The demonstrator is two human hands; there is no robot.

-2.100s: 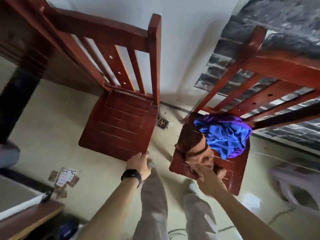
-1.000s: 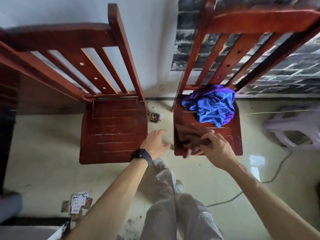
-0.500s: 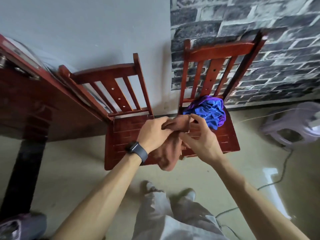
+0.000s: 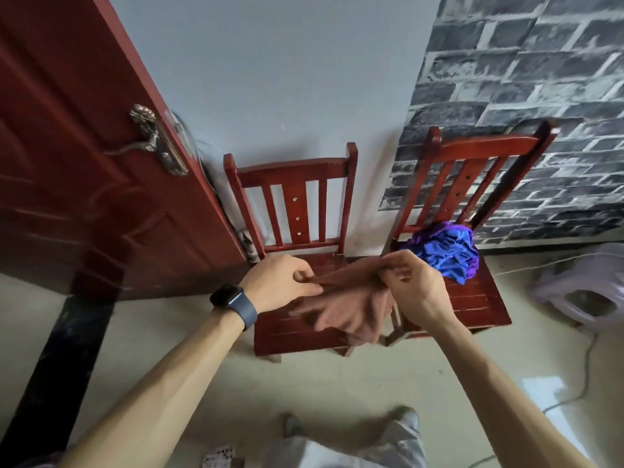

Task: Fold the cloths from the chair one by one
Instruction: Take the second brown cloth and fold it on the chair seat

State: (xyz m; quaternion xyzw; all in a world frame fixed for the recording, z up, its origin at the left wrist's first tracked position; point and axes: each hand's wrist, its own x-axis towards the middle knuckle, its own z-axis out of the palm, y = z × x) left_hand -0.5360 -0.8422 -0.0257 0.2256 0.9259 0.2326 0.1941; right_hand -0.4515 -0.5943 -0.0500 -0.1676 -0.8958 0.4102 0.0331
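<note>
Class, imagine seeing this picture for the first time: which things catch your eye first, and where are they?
At the centre, the left hand and right hand pinch a brown cloth between them. Behind it, a crumpled blue and purple cloth heap lies on the right chair. A red door fills the left side.

Soft, fairly bright light, no hard shadows. Glare patch on floor (image 4: 543, 388) bottom rt. Brown cloth (image 4: 347, 312) smears w/ motion blur, rest mostly sharp. Wide-angle lens bends door (image 4: 67, 184) & brick wall (image 4: 540, 96) at the edges; bottom corners go soft.
</note>
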